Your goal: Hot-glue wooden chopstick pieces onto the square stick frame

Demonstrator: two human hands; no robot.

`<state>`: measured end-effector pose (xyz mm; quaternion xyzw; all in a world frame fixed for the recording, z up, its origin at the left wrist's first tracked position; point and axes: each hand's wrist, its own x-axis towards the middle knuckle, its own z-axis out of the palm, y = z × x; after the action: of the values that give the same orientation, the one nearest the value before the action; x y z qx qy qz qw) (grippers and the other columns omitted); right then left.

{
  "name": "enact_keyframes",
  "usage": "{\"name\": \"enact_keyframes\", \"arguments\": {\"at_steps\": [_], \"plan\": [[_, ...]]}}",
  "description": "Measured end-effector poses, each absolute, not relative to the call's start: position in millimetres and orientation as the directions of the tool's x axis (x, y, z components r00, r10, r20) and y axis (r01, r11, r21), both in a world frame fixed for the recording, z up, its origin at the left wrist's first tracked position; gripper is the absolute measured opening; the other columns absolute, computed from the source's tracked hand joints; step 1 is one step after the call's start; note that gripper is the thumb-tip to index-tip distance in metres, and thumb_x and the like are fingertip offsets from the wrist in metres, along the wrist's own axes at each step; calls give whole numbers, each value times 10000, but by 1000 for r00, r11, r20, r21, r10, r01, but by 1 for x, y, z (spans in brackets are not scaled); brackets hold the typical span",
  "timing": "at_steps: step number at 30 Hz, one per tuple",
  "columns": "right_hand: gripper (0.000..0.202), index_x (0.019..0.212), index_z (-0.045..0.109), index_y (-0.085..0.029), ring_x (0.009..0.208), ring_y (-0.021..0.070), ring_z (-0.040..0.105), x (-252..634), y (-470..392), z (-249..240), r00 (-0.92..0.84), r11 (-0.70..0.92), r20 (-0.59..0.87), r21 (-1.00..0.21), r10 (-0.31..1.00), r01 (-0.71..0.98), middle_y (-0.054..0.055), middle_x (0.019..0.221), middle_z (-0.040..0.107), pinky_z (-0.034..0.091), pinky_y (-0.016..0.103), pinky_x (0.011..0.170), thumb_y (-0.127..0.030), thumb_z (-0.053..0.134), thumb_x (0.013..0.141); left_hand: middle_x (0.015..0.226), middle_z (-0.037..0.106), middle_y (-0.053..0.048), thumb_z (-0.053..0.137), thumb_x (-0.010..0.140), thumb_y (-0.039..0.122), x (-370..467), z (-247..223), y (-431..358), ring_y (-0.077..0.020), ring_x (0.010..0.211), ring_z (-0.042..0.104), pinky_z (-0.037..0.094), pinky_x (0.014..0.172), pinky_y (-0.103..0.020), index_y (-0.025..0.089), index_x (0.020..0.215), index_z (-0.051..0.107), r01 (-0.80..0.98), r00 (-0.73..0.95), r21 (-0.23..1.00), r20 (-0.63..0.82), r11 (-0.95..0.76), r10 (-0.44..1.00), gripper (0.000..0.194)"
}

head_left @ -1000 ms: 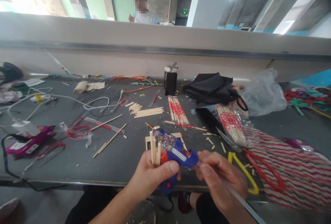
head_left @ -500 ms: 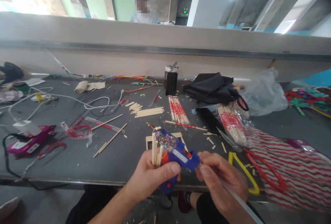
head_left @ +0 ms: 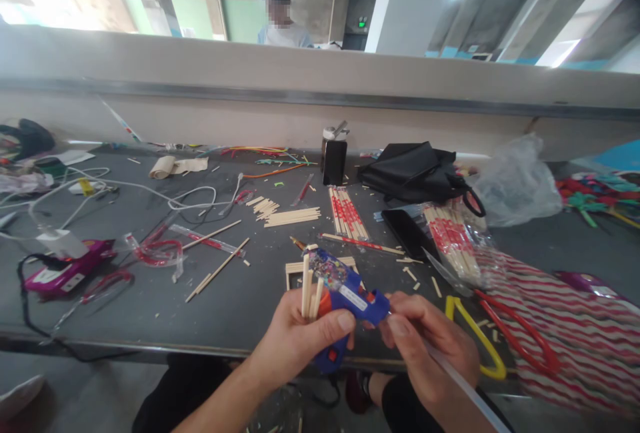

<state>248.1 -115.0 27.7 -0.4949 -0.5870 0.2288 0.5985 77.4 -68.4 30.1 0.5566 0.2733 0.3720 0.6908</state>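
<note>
My left hand (head_left: 305,329) is closed around a blue glue gun (head_left: 345,289), its nozzle pointing up and left. The same hand also clasps several short wooden sticks (head_left: 307,286), which stand upright beside the gun. In my right hand (head_left: 435,339) a long translucent glue stick (head_left: 463,386) is pinched, its front end at the rear of the gun. I cannot tell how far it reaches inside. Behind the gun, a small wooden stick frame (head_left: 295,266) lies on the table, partly hidden.
Scissors with red and yellow handles (head_left: 520,333) lie right of my right hand, by a striped cloth (head_left: 575,326). Farther back are packs of chopsticks (head_left: 347,213), a dark phone (head_left: 405,233), a black bag (head_left: 415,169) and cut sticks (head_left: 293,217). A purple power strip (head_left: 70,269) sits left.
The whole view has shifted slightly, moving the scene a little right. Both hands keep their grip on the glue gun, sticks and glue stick.
</note>
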Motion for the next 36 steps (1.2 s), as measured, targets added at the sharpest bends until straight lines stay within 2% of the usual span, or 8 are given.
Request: {"name": "enact_keyframes", "arguments": {"at_steps": [9, 17, 20, 23, 26, 29, 32, 36], "plan": [[257, 680, 561, -217, 540, 120, 503, 250, -114, 23, 195, 379, 461, -858, 866, 346, -15, 606, 565, 354, 257, 533, -343, 526, 901, 652, 597, -19, 637, 836, 421, 79, 30, -67, -69, 567, 488, 375, 518, -157, 128, 866, 728, -227, 585, 968, 43, 112, 810, 308], [287, 657, 565, -217, 562, 127, 515, 250, -112, 19, 202, 370, 423, -894, 883, 252, -10, 603, 563, 357, 270, 553, -370, 539, 898, 640, 600, -14, 644, 833, 412, 80, 31, -68, -65, 554, 484, 371, 512, -155, 128, 812, 709, -251, 577, 960, 48, 121, 815, 292], [281, 658, 551, -215, 531, 118, 509, 252, -103, 13, 191, 330, 354, -933, 916, 144, -28, 572, 542, 392, 260, 555, -381, 577, 884, 636, 600, -17, 669, 810, 417, 84, 28, -69, -63, 545, 482, 367, 503, -155, 120, 733, 683, -274, 535, 952, 32, 137, 844, 307], [268, 780, 573, -226, 539, 125, 532, 252, -95, 8, 65, 229, 224, -969, 973, -88, -42, 601, 563, 439, 253, 546, -474, 673, 799, 649, 604, -22, 662, 804, 464, 92, 23, -70, -57, 536, 474, 351, 488, -152, 118, 718, 653, -333, 487, 919, -25, 212, 873, 357], [390, 951, 615, -232, 667, 156, 600, 247, -92, 7, -29, 145, 155, -965, 987, -219, -3, 765, 650, 491, 262, 602, -520, 737, 717, 645, 573, -3, 683, 765, 516, 101, 22, -73, -49, 527, 442, 358, 496, -155, 122, 763, 637, -395, 451, 877, -74, 274, 890, 397], [358, 1037, 653, -227, 835, 212, 657, 238, -95, 9, -56, 60, 76, -965, 996, -255, 51, 942, 710, 527, 324, 739, -484, 683, 788, 555, 464, 44, 693, 705, 595, 110, 23, -77, -39, 462, 355, 317, 444, -164, 129, 721, 602, -348, 451, 872, -166, 344, 877, 475], [288, 1035, 679, -231, 872, 234, 677, 233, -95, 12, 29, 14, 5, -942, 1000, -335, 54, 952, 736, 537, 359, 780, -432, 649, 830, 498, 354, 78, 648, 701, 656, 113, 23, -79, -29, 422, 257, 236, 403, -173, 139, 667, 571, -242, 450, 897, -234, 369, 862, 524], [301, 928, 709, -212, 671, 211, 686, 252, -89, 23, 234, 53, -48, -912, 971, -407, 56, 817, 746, 556, 326, 609, -476, 644, 800, 499, 351, 77, 672, 711, 603, 103, 24, -72, -26, 405, 243, 161, 388, -192, 125, 685, 621, -84, 385, 946, -259, 313, 886, 481]]}}
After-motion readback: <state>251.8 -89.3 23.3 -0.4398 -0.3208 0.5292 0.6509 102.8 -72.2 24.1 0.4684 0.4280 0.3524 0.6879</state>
